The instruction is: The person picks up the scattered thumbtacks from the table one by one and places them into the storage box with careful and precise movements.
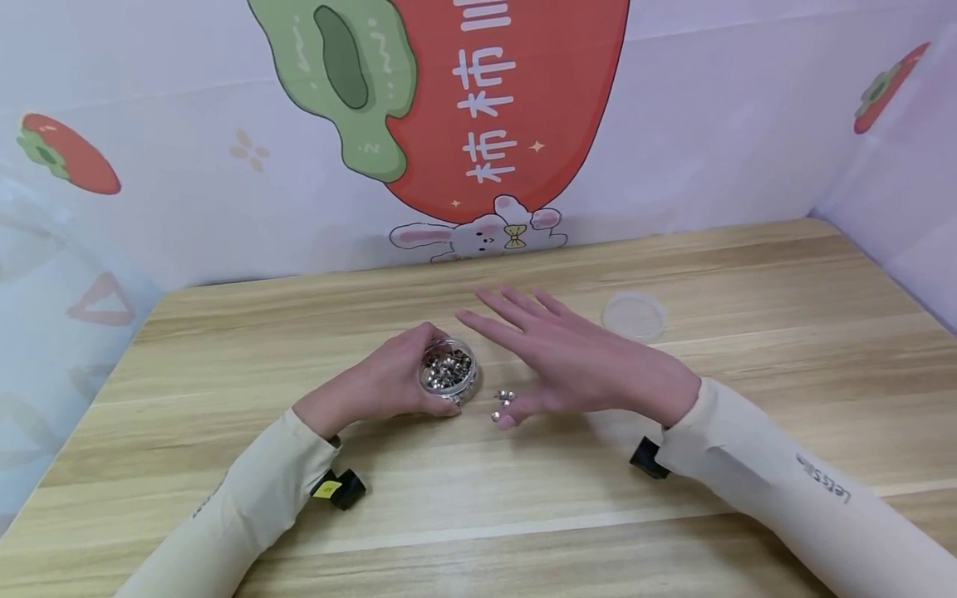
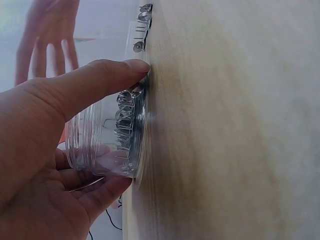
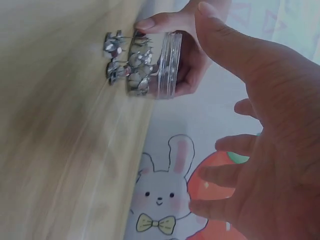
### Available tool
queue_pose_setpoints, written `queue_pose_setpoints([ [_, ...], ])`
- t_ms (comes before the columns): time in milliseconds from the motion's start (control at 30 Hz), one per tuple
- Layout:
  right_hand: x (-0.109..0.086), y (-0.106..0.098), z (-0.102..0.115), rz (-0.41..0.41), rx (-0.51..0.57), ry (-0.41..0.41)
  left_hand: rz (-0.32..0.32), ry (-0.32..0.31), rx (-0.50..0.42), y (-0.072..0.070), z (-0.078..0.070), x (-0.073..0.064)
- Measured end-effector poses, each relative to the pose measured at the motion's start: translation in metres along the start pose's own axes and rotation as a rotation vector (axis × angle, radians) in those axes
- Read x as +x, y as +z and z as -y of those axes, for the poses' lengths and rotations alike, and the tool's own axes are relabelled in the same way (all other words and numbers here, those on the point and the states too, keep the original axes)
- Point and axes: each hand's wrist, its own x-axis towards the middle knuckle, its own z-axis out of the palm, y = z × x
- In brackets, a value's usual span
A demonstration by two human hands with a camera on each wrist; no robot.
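My left hand [image 1: 385,375] grips a clear round jar [image 1: 474,384] standing on the table, thumb on its near side and fingers round the far side. The jar has no lid on, and silver thumbtacks [image 1: 449,367] lie inside it. Several loose thumbtacks [image 1: 506,398] sit on the wood just right of the jar; the right wrist view shows them close to the jar's base. My right hand [image 1: 571,357] hovers over that spot with fingers straight and spread, its thumb near the loose tacks, nothing held. In the left wrist view, the threaded neck [image 2: 80,137] of the jar shows.
A clear round lid [image 1: 634,316] lies flat on the wooden table [image 1: 449,531], behind my right hand. A printed cloth [image 1: 710,124] with persimmons and a rabbit stands along the table's back edge. Dark wrist cameras [image 1: 649,458] sit below both sleeves.
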Motion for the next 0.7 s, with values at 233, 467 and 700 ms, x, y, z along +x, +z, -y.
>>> queue_pose_setpoints([
  [233,-0.003,0.003,-0.002,0.037,0.023,0.019,0.000,0.000,-0.011,0.001,0.003,-0.002],
  [467,0.000,0.013,-0.004,0.047,-0.012,-0.076,-0.009,0.011,-0.023,0.001,0.003,-0.001],
  [700,0.003,0.022,-0.005,0.073,-0.006,-0.075,-0.006,0.010,-0.014,0.001,0.003,0.000],
])
